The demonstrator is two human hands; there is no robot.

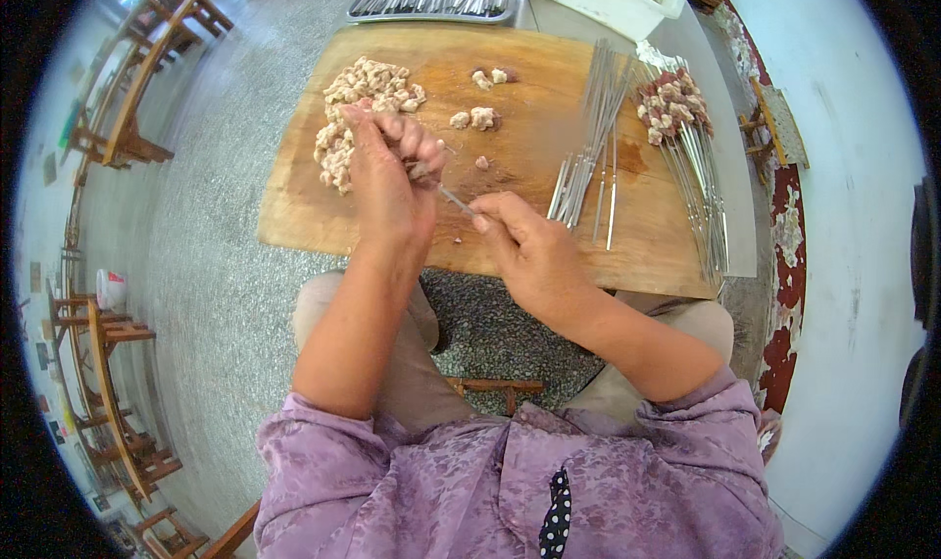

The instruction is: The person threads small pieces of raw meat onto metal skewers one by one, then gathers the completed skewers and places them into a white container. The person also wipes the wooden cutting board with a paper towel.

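My right hand (540, 254) pinches a metal skewer (457, 201) between thumb and forefinger. The skewer's other end runs into my left hand (397, 158), which is closed around pieces of meat, mostly hidden by the fingers. Behind and to the left of that hand lies a pile of pale raw meat chunks (367, 81) on a wooden board (529, 155). A few loose meat pieces (483, 118) sit at the board's middle. Bare metal skewers (597, 133) lie in a bundle right of centre. Farther right, several skewers threaded with meat (673, 103) are stacked together.
Beyond the board stands a metal tray (434, 19) full of skewers, with a white plastic bin (610, 4) beside it. A white wall (845, 191) with peeling red paint at its base runs along the right. Wooden benches (110, 368) stand at the left on the speckled floor (213, 191).
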